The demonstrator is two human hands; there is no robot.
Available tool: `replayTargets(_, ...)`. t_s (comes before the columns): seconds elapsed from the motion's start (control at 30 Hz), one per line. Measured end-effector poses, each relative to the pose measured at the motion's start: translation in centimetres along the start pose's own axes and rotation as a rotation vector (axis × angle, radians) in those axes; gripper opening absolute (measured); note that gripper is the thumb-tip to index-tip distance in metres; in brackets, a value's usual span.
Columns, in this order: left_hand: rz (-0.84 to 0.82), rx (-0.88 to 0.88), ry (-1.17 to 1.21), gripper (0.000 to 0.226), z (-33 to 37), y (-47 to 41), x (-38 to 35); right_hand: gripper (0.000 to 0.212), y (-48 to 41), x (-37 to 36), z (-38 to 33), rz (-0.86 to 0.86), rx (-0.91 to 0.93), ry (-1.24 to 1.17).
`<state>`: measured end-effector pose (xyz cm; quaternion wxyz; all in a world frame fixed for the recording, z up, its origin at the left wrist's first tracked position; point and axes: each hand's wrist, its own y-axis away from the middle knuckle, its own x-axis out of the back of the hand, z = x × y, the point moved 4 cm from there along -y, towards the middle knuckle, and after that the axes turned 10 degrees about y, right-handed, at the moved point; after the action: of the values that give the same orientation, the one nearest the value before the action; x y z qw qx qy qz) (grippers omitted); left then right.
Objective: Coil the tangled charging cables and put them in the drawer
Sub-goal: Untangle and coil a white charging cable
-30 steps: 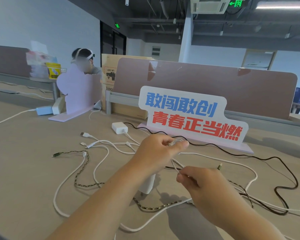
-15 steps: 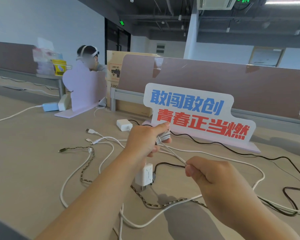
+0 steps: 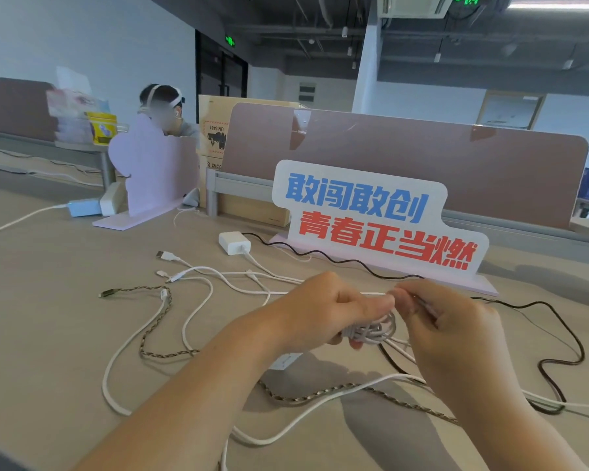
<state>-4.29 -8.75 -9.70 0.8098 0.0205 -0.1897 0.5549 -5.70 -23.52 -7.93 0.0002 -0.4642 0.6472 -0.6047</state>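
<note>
Since the earlier frame the right hand (image 3: 451, 326) has risen to meet the left hand (image 3: 320, 311) above the counter (image 3: 48, 334); left fingers curled round a small coil of white cable (image 3: 371, 332); right thumb and forefinger pinching its free strand beside the left thumb; braided cable (image 3: 300, 398) and black cable (image 3: 580, 351) lying loose on the counter.

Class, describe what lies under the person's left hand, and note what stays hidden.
The left hand grips a white cable coil. Beneath it, only a corner of a white charger block shows; the hand hides the rest.
</note>
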Motion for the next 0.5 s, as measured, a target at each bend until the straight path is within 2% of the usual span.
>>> replayTargets(0.07, -0.006, -0.024, 0.024, 0.038, 0.1, 0.0, 0.0, 0.013, -0.1, -0.2, 0.5, -0.076, -0.089, -0.039)
replayTargets(0.2, 0.071, 0.002, 0.137, 0.027, 0.1, -0.3, -0.1, 0.021, -0.1, -0.7, 0.9, -0.243, -0.205, -0.082)
replayTargets(0.33, 0.172, 0.021, 0.392, 0.021, 0.0, -0.8, 0.2, 0.030, 0.2, -1.6, 1.0, -0.366, -0.273, -0.103)
replayTargets(0.4, 0.164, 0.055, 0.550, 0.017, -0.1, -0.9, 0.5, 0.030, 0.5, -2.1, 0.8, -0.410, -0.272, -0.082)
replayTargets(0.5, 0.072, 0.100, 0.601, 0.052, -0.1, -0.8, 0.4, 0.033, 0.8, -2.1, 0.2, -0.390, -0.215, -0.036)
